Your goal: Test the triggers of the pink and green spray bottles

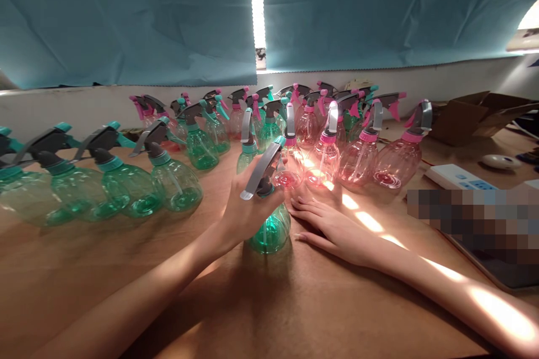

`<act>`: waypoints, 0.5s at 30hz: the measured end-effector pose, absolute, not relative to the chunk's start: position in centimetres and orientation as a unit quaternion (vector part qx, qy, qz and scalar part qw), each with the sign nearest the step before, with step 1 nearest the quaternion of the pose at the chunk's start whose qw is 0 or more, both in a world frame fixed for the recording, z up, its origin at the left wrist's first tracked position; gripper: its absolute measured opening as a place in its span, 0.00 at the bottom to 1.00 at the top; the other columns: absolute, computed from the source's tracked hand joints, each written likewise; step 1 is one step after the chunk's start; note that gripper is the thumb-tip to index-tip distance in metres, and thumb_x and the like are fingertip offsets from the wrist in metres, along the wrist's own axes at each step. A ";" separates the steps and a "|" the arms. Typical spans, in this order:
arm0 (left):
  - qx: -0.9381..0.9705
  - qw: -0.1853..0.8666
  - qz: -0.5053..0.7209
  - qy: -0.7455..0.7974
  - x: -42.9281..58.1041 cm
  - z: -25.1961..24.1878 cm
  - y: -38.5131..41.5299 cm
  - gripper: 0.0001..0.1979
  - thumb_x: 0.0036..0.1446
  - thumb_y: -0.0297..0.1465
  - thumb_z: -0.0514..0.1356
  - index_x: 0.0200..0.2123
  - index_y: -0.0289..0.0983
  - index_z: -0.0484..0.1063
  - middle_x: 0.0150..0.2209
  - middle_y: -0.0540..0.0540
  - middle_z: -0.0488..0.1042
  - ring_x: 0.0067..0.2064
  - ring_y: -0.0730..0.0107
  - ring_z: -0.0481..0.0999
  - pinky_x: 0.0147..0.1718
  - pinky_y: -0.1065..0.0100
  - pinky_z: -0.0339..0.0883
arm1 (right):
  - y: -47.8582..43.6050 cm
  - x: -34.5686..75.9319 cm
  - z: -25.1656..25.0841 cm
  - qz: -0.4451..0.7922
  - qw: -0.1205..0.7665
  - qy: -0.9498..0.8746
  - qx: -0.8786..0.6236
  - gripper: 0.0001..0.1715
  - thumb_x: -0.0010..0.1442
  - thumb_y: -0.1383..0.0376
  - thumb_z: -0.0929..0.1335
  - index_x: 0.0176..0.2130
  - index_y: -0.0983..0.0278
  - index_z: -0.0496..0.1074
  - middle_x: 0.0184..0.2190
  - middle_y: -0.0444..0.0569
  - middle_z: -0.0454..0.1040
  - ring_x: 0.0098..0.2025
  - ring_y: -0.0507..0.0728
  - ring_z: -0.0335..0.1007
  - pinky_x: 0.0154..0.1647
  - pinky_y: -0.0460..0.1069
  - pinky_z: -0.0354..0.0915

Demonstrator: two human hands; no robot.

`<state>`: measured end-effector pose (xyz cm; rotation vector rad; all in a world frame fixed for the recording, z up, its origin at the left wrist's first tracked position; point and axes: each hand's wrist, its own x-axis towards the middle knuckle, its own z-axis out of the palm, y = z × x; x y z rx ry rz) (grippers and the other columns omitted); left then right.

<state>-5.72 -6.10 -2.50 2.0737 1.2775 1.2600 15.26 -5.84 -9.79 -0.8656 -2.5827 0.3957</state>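
Observation:
My left hand is closed round the neck of a green spray bottle, which stands upright on the table at the centre. Its grey and teal trigger head rises above my fingers. Just right of that bottle, my right hand lies flat on the tabletop with its fingers stretched out and nothing in it. Beyond my right hand stands a row of pink spray bottles with grey levers. Another green spray bottle is directly behind my left hand, partly covered by it.
A row of green spray bottles runs along the left side. Further back, several pink and green bottles crowd near the wall. At the right are an open cardboard box, a white power strip and a white computer mouse.

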 end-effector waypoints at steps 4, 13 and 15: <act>0.742 0.198 0.452 0.453 -5.7 -2.5 -6.2 0.20 0.53 0.30 0.57 0.51 0.36 0.71 0.34 0.48 0.74 0.39 0.63 0.73 0.35 0.65 0.67 | -5.9 15.2 -9.7 0.139 0.190 -0.921 -0.310 0.29 0.70 0.52 0.61 0.62 0.65 0.66 0.64 0.59 0.65 0.69 0.66 0.53 0.68 0.65 0.53; 0.740 0.199 0.450 0.459 -5.7 -2.4 -6.2 0.20 0.52 0.28 0.57 0.50 0.38 0.72 0.35 0.49 0.75 0.35 0.66 0.72 0.33 0.66 0.67 | -5.8 15.3 -9.7 0.138 0.180 -0.923 -0.310 0.31 0.70 0.51 0.60 0.63 0.67 0.65 0.65 0.60 0.63 0.70 0.66 0.51 0.69 0.65 0.51; 0.740 0.200 0.448 0.461 -5.7 -2.5 -6.2 0.21 0.52 0.29 0.57 0.51 0.37 0.71 0.34 0.48 0.74 0.36 0.65 0.72 0.34 0.65 0.67 | -5.7 15.3 -9.7 0.138 0.179 -0.923 -0.310 0.31 0.70 0.51 0.60 0.63 0.67 0.65 0.65 0.60 0.63 0.69 0.66 0.51 0.69 0.65 0.51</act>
